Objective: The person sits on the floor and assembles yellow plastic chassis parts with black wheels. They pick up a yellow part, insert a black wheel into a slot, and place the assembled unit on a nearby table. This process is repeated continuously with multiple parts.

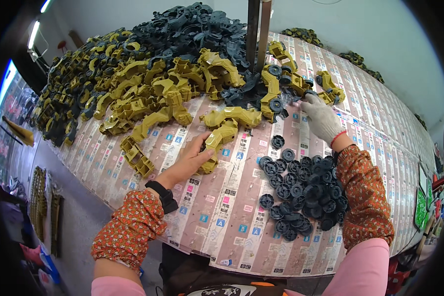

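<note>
Pinkish-brown, pale-striped printed sheeting (197, 236) is covering the wide table (394, 170) that I am viewing through the head camera. Over at the far left, I am seeing a broad heap of yellow-and-grey wheeled plastic bodies (79, 81) spreading toward the table's edge. Behind the middle, a tall mound of dark grey moulded plastic parts (187, 32) is rising beside an upright brown post (263, 37). Mustard-yellow arched plastic shells (170, 93) are lying loosely in front of that mound.

Nearer me, a pile of dark grey round plastic wheels (306, 192) is sitting beside the right forearm. Orange-red floral cloth sleeves (128, 227) are covering both forearms. My right hand (322, 118), in a whitish knitted glove, is reaching beyond the wheels, its fingers bending together next to a few yellow pieces with dark wheels (275, 105); I cannot tell whether it is gripping anything. My bare left hand (190, 159) is curling narrowly, thumb and fingers holding the near end of a yellow arched shell (221, 137), which is resting near the table's middle, left of the wheels. Smallest of all, a black wrist strap (164, 196) is circling the left wrist and a thin red cord (337, 138) the right.
</note>
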Tool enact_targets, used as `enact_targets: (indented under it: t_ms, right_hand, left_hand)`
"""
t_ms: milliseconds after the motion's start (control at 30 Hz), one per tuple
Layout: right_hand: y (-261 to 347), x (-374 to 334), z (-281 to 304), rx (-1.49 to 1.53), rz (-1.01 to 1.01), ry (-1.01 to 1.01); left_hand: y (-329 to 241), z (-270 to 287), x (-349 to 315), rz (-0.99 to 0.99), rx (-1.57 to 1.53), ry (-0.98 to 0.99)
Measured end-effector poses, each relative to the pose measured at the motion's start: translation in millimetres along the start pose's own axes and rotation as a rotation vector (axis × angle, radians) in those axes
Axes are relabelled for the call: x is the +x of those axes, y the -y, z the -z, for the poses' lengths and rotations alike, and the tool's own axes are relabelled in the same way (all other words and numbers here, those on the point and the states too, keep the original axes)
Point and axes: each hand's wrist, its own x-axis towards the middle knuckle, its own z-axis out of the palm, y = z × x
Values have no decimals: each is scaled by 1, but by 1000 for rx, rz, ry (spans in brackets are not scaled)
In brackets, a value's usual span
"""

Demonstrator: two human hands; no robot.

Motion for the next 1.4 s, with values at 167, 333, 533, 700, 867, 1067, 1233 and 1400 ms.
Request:
enact_targets:
  t_ms: [167, 333, 533, 700, 867, 1067, 1233, 1400]
  right_hand:
    - [75, -13, 34, 443, -26, 327]
    - [110, -43, 35, 388, 256, 413]
    - [137, -93, 67, 372, 344, 482]
    - [155, -117, 84, 171, 379, 232]
    - [188, -125, 78, 156, 261, 252]
    - [231, -124, 84, 55, 187, 285]
    - [239, -132, 82, 71, 143, 149]
    - [231, -154, 97, 422, -23, -50]
  left_hand:
    - [0, 1, 2, 31, 34, 62]
    - [-10, 5, 4, 77, -98, 148]
    - [-18, 12, 5, 160, -206, 220]
    - [-42, 9, -1, 284, -268, 188]
    - [-55, -19, -10, 240, -225, 75]
    - [-68, -24, -35, 290, -134, 136]
    - [-87, -24, -70, 427, -430, -25]
    - [-84, -2, -118, 295, -1016, -5]
